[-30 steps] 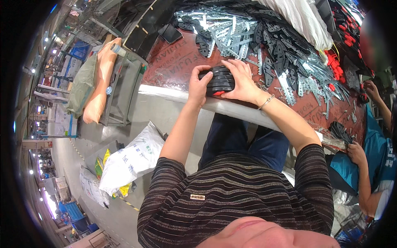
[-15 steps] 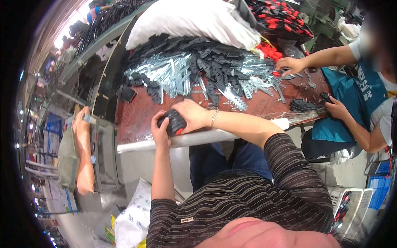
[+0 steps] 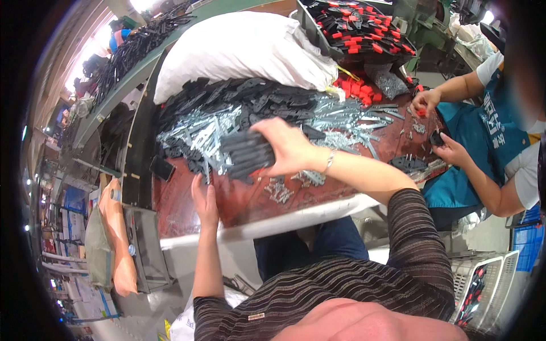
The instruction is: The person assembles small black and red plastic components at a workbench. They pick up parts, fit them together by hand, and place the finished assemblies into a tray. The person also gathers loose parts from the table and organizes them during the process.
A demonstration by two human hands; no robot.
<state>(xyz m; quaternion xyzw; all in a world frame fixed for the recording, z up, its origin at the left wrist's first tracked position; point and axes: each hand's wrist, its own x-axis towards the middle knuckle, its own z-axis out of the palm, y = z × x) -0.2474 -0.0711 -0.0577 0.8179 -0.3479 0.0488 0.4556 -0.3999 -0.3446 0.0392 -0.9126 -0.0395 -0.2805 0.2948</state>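
Observation:
My right hand (image 3: 289, 146) is closed round a stack of black plastic pieces (image 3: 245, 156), blurred by motion, above the near part of the table. A bit of red shows at the stack's lower edge. To its left, over the tabletop, my left hand (image 3: 205, 200) has its fingers stretched upward and apart, with nothing in them. Just beyond both hands lies a heap of silvery metal strips (image 3: 196, 133). Behind that spreads a pile of black plastic pieces (image 3: 239, 94). Small metal parts (image 3: 278, 192) lie on the red-brown table (image 3: 244, 207) below the stack.
A big white sack (image 3: 239, 48) rests at the back. Red pieces (image 3: 357, 91) and a crate of red-and-black parts (image 3: 364, 28) are at far right. A small black box (image 3: 162, 169) sits left. A co-worker's hands (image 3: 425, 102) handle small parts at the right.
My right hand has carried the black stack forward and slightly right, over the strips. My left hand has let go of it and drawn back left. The co-worker's upper hand has moved right.

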